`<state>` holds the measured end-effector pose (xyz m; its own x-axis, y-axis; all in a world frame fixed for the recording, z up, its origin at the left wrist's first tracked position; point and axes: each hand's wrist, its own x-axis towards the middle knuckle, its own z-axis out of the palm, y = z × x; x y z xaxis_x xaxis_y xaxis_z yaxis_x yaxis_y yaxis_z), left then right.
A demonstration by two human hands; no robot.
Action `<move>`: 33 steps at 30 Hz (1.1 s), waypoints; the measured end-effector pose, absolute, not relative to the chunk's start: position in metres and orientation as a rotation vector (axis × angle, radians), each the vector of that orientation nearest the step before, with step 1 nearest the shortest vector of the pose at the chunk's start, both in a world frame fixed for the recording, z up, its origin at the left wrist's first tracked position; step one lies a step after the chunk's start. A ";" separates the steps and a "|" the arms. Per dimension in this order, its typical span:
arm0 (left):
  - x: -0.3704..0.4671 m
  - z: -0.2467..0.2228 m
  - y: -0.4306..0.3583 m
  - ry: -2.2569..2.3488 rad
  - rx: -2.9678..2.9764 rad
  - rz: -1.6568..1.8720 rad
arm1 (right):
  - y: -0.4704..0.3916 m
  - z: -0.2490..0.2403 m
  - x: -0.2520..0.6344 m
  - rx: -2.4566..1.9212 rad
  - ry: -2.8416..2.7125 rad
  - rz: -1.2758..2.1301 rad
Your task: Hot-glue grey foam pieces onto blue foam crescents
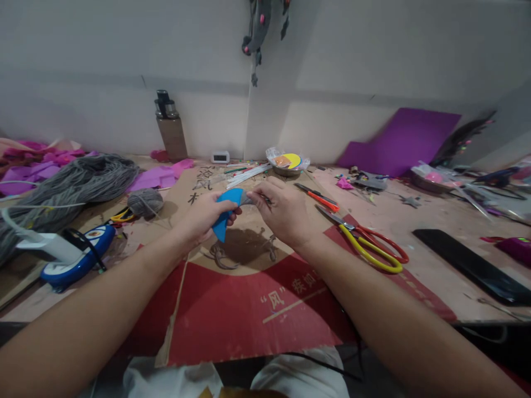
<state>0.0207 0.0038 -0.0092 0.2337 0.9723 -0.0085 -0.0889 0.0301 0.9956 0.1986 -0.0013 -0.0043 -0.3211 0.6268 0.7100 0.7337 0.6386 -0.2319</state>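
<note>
My left hand (204,216) is closed on a blue crescent-shaped piece (230,198), its thumb lying across the face. The crescent's upper right end is covered in grey yarn (248,198). At that end my right hand (286,213) is closed, thumb and fingers pinched together. What lies in the pinch is small, apparently the yarn. Loose grey yarn (226,264) curls below on the cardboard sheet (232,309), which has a red printed area. Right of my hands lie scissors with red and yellow handles (365,246) and a second, orange-handled cutting tool (321,198).
At left are a grey yarn skein (83,182), a yarn ball (145,203) and a blue-white power strip (81,260). A black phone-like slab (470,265) lies at right. Purple sheet (406,141) leans on the wall. A bowl (286,170) stands behind my hands.
</note>
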 end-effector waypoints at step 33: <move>0.022 -0.014 -0.006 1.143 1.624 1.018 | 0.002 -0.001 0.200 -1.053 -1.791 0.330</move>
<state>0.0223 -0.0057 -0.0139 0.2405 0.9617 0.1314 0.2413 -0.1904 0.9516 0.1999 0.0025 -0.0008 -0.1306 0.7779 0.6147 0.5073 0.5851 -0.6326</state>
